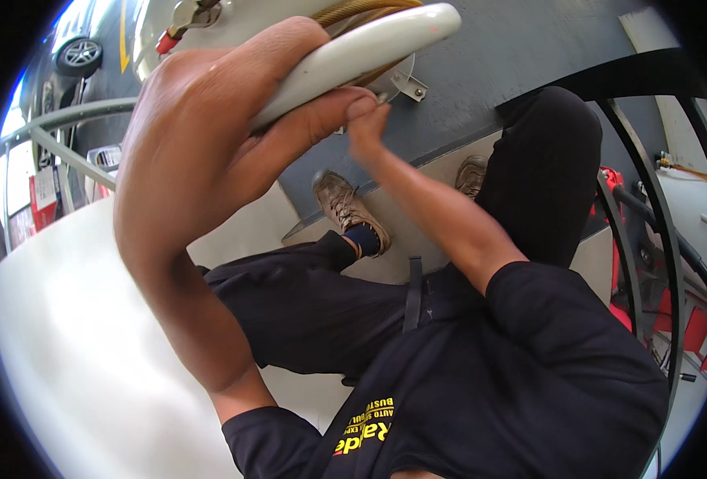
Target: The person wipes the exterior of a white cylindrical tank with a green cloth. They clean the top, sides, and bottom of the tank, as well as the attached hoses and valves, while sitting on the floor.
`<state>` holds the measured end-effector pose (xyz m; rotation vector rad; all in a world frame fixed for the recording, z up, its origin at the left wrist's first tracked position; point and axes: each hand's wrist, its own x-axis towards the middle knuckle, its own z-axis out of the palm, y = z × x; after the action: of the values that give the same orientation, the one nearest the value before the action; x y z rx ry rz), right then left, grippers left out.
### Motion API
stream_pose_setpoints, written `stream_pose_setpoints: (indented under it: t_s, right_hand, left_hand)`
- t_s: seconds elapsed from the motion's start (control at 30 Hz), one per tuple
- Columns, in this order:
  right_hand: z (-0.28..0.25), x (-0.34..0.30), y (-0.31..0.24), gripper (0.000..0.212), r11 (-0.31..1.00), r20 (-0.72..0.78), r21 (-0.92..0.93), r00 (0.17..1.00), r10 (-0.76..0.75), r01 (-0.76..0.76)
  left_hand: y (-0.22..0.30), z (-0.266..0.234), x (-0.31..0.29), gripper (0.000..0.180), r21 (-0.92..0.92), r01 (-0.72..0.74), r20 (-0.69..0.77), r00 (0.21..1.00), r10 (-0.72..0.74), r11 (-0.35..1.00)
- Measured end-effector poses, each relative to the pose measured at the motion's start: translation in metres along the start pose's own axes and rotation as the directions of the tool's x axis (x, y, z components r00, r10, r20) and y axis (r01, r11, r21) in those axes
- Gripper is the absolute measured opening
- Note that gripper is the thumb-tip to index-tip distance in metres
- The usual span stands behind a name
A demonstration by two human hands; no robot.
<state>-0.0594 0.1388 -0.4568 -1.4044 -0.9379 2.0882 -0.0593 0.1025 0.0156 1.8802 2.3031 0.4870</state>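
My left hand (218, 120) looms large at upper left, its fingers and thumb wrapped round a glossy white curved rim (377, 49). Behind that rim show bands of a yellow-brown hose or cable (357, 11). My right hand (369, 130) reaches up beneath the rim, closed close by my left thumb. Its fingertips are partly hidden, and what they pinch is too small to make out. Just beyond them a small metal bracket (409, 86) with a bolt sticks out from under the rim.
A metal fitting with a red tip (170, 41) is at the upper left. Curved black railings (657, 191) stand on the right, a grey rail (74, 152) on the left. My shoe (345, 206) rests on a beige step beside the grey floor. A car wheel (79, 56) shows far left.
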Motion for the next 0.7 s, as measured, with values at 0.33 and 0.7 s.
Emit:
stream_pose_setpoints:
  t_s: [0.33, 0.7]
  right_hand:
    - [-0.015, 0.065, -0.043, 0.03, 0.814, 0.027, 0.487, 0.937, 0.349, -0.317]
    - [0.026, 0.077, -0.053, 0.06, 0.954, -0.273, -0.111, 0.915, -0.297, 0.277]
  left_hand:
    - [0.007, -0.001, -0.001, 0.043, 0.169, 0.181, -0.064, 0.983, -0.173, 0.969]
    - [0.008, -0.014, -0.003, 0.05, 0.366, -0.037, -0.062, 0.996, 0.064, 0.93]
